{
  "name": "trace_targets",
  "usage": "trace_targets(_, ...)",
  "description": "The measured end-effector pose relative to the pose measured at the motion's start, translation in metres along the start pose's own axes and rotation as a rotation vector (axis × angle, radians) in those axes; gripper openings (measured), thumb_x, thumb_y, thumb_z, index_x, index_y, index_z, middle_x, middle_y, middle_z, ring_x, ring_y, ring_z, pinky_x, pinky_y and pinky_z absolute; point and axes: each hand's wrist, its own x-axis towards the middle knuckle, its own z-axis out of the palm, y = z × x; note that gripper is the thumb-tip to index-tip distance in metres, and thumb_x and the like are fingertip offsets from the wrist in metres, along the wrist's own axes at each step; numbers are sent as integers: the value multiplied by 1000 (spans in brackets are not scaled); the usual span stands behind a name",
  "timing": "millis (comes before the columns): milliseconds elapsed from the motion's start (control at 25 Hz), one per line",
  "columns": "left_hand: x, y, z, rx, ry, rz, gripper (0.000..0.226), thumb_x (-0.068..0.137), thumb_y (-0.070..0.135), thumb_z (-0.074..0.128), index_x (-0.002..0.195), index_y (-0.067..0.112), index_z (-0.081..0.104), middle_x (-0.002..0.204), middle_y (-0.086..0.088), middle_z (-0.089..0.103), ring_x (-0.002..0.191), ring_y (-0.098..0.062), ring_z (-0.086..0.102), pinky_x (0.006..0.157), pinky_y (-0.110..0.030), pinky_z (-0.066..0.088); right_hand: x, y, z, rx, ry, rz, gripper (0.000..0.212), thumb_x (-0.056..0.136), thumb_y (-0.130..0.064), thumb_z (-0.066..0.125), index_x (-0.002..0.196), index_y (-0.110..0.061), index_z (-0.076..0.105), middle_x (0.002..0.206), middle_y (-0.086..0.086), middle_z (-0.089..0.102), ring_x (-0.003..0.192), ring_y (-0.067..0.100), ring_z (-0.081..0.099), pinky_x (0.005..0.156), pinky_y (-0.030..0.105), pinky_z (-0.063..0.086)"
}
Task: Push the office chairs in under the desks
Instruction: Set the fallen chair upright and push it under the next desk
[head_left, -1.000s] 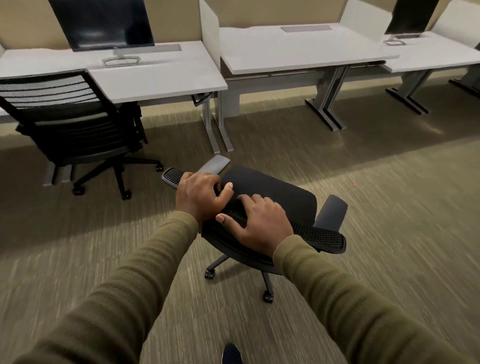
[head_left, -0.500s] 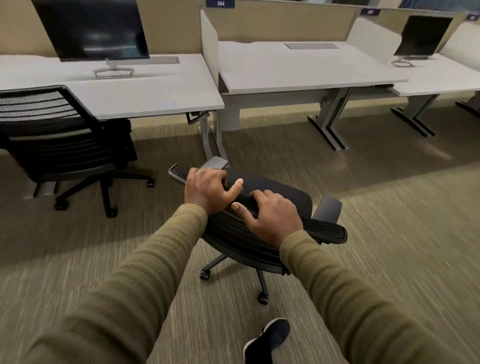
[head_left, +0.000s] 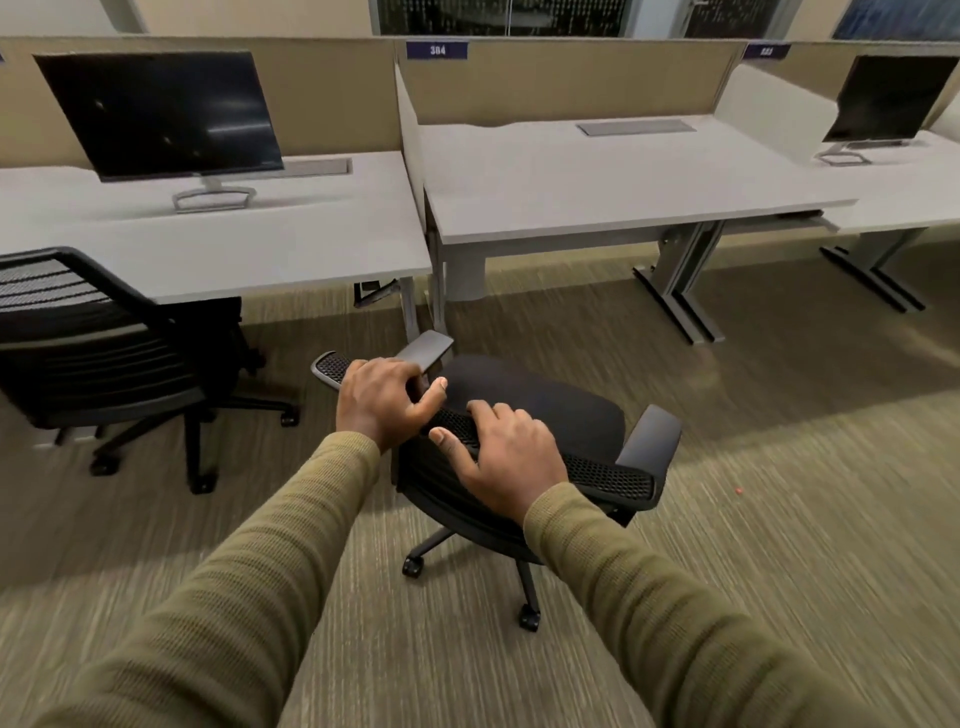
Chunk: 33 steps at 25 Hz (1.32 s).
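A black office chair (head_left: 545, 400) with a mesh backrest and grey armrests stands on the carpet, out in front of the middle desk (head_left: 597, 202). My left hand (head_left: 382, 402) grips the top edge of its backrest near the left end. Beside it, my right hand (head_left: 506, 460) lies over the same edge with its fingers curled on the mesh. A second black chair (head_left: 104, 358) sits at the left, its seat partly under the left desk (head_left: 260, 249).
A monitor (head_left: 166, 114) stands on the left desk and another monitor (head_left: 893, 98) on the right desk (head_left: 893, 202). Tan partitions back the desks. Metal desk legs (head_left: 680, 291) stand right of the middle desk's opening. Open carpet lies to the right.
The chair and both hands have rolled forward, closer to the middle desk. The view has tilted up, showing the partitions and the wall behind. A shoe seen earlier at the bottom is gone.
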Motion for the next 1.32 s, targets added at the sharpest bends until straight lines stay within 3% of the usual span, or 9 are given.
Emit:
trace_targets(360,153,7,56,68,-51,4,60,85,66,33,68,18,64,67,3,62,66,-21,57,67,-36,35,136,84,12,-23,55,10,83,90,-79,12,124,-19,57,105,5,65,94,27,61,78,43,48)
trace_targets(600,260,2,90,61,-94,32,58,89,65,37,67,18,62,64,2,59,65,-22,58,71,-40,46,236,134,23,-55,72,32,79,92,-79,16,125,-21,58,104,2,65,91,24,62,76,41,48)
trace_targets(800,344,1,116,56,-146,96,61,91,68,38,65,18,59,63,2,53,64,-19,53,71,-40,43,311,175,26,-68,104,56,80,94,-78,15,131,-21,57,105,1,66,91,22,62,76,39,48)
trace_targets(1160,428,26,162,-24,-264,217,65,88,78,35,74,20,61,73,2,55,71,-18,53,70,-38,42,384,274,11,-122,124,22,77,93,-78,18,118,-22,64,92,-4,66,83,18,62,69,34,46)
trace_targets(1320,454,30,176,144,-234,175,71,87,82,21,67,24,57,68,3,57,69,-21,55,78,-40,41,413,325,3,-164,87,-15,77,91,-80,16,110,-24,65,89,-5,63,82,18,60,68,33,45)
